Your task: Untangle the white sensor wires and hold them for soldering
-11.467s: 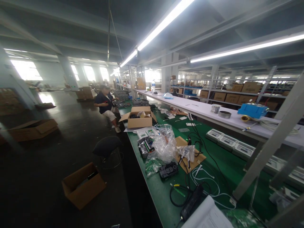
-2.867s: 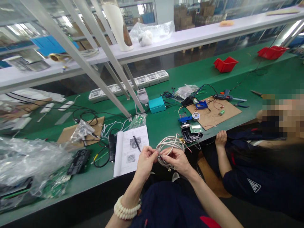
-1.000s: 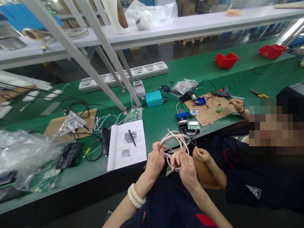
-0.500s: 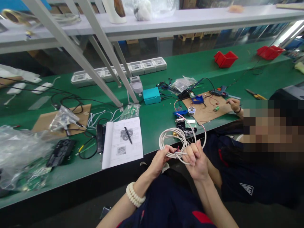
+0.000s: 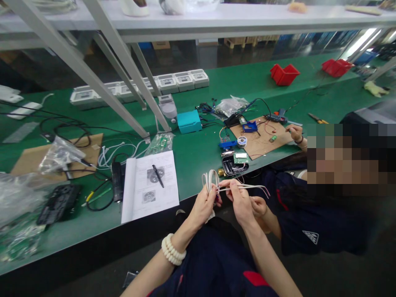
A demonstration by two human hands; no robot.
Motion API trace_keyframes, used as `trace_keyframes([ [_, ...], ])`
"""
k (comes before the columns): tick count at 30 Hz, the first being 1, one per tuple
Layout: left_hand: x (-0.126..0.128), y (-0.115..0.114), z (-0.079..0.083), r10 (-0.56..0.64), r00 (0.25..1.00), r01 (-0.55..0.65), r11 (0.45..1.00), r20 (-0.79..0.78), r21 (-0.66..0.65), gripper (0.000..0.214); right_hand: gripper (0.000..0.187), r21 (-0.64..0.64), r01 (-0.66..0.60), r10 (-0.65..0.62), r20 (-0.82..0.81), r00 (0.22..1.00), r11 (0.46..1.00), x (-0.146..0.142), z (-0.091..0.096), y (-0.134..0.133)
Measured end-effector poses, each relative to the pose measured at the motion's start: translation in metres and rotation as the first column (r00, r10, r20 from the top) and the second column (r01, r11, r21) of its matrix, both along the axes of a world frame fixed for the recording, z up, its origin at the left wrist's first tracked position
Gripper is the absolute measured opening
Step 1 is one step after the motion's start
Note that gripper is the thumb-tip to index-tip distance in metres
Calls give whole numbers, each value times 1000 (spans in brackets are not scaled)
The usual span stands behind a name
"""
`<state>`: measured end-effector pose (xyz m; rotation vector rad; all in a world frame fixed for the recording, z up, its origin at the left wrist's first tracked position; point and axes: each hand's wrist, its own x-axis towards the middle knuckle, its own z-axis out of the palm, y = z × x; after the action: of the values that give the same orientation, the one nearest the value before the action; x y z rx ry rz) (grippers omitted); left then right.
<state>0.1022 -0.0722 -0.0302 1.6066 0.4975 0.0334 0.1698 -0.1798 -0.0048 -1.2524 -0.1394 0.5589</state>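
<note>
Both of my hands hold a coiled white cable (image 5: 213, 181) just in front of the green bench edge. My left hand (image 5: 204, 204), with a white bead bracelet on its wrist, grips the bunched loops. My right hand (image 5: 240, 201) pinches several strands (image 5: 253, 187) that stretch out to the right. A small brass connector (image 5: 220, 172) lies on the bench just beyond the coil, next to a black tray (image 5: 234, 167) with a green circuit board.
An open manual with a pen (image 5: 151, 185) lies left of my hands. A teal box (image 5: 189, 122), a cardboard mat with parts (image 5: 262, 138) and red bins (image 5: 284, 74) sit on the green bench (image 5: 198, 154). A person (image 5: 324, 206) sits close on my right.
The wide round coil of half a second ago is now squeezed into a tight bunch in my left hand, and my right hand has drawn strands out to the right. The camera tilted down slightly.
</note>
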Motion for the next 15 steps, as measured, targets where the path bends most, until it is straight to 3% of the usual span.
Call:
trace_keyframes([
  [4, 0, -1, 7, -4, 997, -3, 996, -78, -92, 37, 53, 8, 53, -52, -99, 994, 999, 5, -9, 10],
  [8, -3, -2, 7, -78, 991, 59, 983, -107, -173, 42, 53, -23, 174, -175, -120, 977, 985, 11, -9, 17],
  [15, -6, 1, 3, -74, 986, 37, 971, -150, -238, 48, 53, -57, 198, -202, -81, 976, 979, 3, -4, 19],
])
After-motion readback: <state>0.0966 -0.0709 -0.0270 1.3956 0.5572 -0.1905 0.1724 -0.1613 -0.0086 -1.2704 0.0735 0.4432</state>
